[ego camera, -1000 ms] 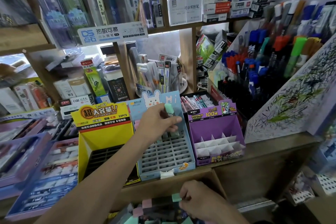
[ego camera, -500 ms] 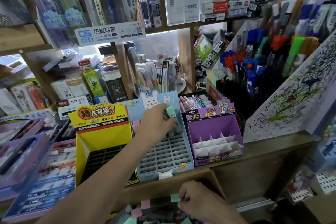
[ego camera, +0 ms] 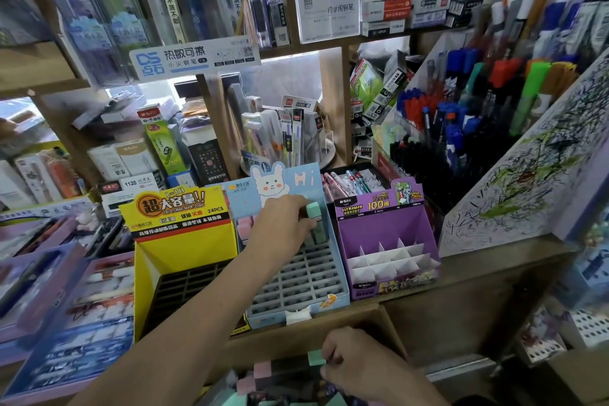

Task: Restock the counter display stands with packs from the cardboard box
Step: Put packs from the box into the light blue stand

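My left hand (ego camera: 283,224) reaches over the light blue display stand (ego camera: 339,287) with the bunny card and pinches a mint green pack (ego camera: 315,213) at the stand's top right slot. A pink pack (ego camera: 245,224) stands in the top row to the left of my hand. Below the counter edge, my right hand (ego camera: 359,364) grips another mint green pack (ego camera: 315,358) over the cardboard box (ego camera: 392,326). Pink and green packs (ego camera: 260,372) lie inside the box.
A yellow display stand (ego camera: 184,241) sits left of the blue one and a purple stand (ego camera: 385,241) with white dividers sits right. A scribbled test board (ego camera: 527,181) and pen racks (ego camera: 478,102) rise on the right. Wooden shelves with stationery fill the back.
My left hand has lowered the green pack further into the top right slot of the blue stand. My right hand stays on its pack at the box.
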The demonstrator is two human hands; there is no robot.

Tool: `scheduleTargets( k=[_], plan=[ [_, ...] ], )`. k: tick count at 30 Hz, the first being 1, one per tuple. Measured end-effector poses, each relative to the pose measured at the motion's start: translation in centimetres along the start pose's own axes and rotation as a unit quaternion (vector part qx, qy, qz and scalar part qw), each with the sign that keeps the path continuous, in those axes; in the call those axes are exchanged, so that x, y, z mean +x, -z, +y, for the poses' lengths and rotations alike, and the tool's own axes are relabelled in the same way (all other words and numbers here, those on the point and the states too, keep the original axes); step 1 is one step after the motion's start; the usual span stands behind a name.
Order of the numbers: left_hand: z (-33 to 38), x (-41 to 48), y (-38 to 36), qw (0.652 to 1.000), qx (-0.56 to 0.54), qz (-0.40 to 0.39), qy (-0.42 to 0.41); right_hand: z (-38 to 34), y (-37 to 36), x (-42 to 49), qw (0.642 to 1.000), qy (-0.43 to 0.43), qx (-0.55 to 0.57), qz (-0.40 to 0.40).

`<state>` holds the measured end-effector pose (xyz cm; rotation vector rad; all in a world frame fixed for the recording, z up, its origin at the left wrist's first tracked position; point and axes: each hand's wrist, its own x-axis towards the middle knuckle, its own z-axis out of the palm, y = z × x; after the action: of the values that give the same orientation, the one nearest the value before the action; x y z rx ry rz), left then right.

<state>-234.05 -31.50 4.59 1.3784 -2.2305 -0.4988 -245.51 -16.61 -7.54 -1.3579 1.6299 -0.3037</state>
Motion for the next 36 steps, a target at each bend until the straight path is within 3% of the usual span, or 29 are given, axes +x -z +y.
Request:
scheduleTargets(
  k=[7, 15, 22, 31, 36],
  plan=[
    [0.5, -0.2, 0.2, 0.999, 0.037, -0.012, -0.004, -0.5, 0.3, -0.5, 1.0, 0.001, -0.005, 0.004],
    [-0.1, -0.6, 0.0, 0.998, -0.044, 0.038, -0.031, -0.7, 0.5, -0.9, 1.0, 0.004, -0.013, 0.008],
    [0.0, -0.7, 0.1, 0.998, -0.033, 0.033, -0.039, -0.3, 0.3, -0.5, 1.0, 0.009, -0.023, 0.005],
    [1.3, -1.2, 0.3, 0.987, 0.141, 0.064, -0.045, -0.4, 0.3, -0.4, 1.0, 0.002, -0.019, 0.007],
    [0.5, -2.3, 0.9, 0.999, 0.002, 0.044, -0.018, 0.0, 0.0, 0.0, 1.0, 0.001, -0.005, 0.01]
  ],
)
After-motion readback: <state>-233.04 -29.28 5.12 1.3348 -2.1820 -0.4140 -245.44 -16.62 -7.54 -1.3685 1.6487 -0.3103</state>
